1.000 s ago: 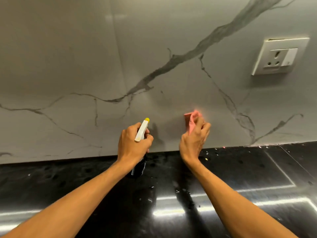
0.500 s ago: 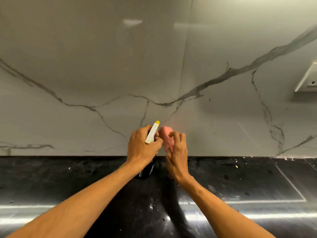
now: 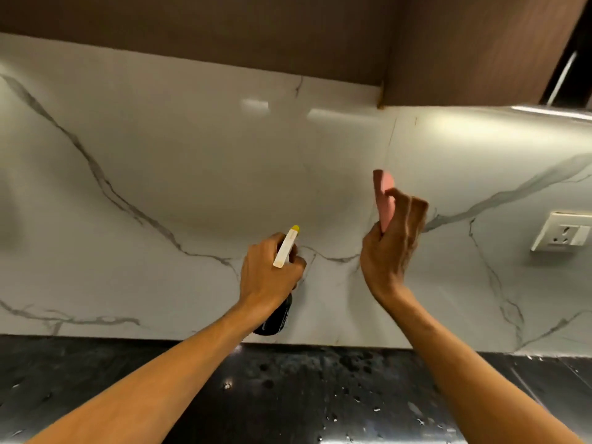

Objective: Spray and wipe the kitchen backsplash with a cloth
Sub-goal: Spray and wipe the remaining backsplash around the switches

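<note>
The person is reaching both bare arms out toward the backsplash (image 3: pixel 179 174), a white marble-look wall with grey veins running across it. The left hand (image 3: pixel 269 277) is gripping a spray bottle (image 3: pixel 284 251), with the fingers curled tight round its neck. The white spray head with its yellow tip is sticking up above the knuckles and pointing at the wall. The dark body of the bottle is hanging below the hand, in front of the lower edge of the backsplash. The hand is hiding the trigger, so I cannot tell whether a finger is pressing it.

The right hand (image 3: pixel 392 248) is being held higher, a little to the right of the left hand and apart from it, its back turned toward me. It is holding a pink cloth (image 3: pixel 384 197), folded small. The fingers are curling round the cloth, which is poking up above them. The hand is looking slightly smeared, and I cannot tell whether the cloth is touching the wall or hanging just in front of it.

Beneath both forearms a black countertop (image 3: pixel 134 373) is glinting with scattered droplets. Well to the right of the right hand, a white socket plate (image 3: pixel 563 232) is sitting on the wall. Above both hands, a brown cabinet (image 3: pixel 256 33) is overhanging the backsplash.
</note>
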